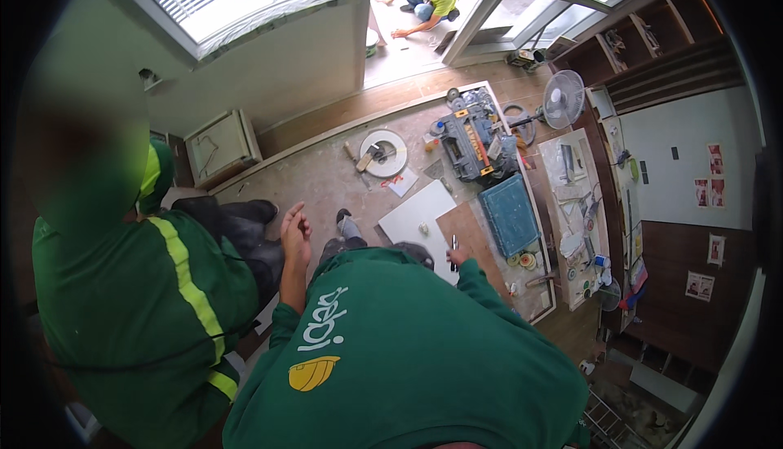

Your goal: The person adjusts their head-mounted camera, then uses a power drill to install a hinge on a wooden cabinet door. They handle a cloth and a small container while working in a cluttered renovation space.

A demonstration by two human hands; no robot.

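Up front — slim dark tool (453,252) in right hand (458,257).

Single head-worn fisheye view, steeply downward from high above the workbench (326,180), edges bowed toward the rim

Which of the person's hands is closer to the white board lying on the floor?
The right. The right hand, holding a dark slim tool, sits at the edge of the white board. The left hand is raised, open and empty, well off to the board's left.
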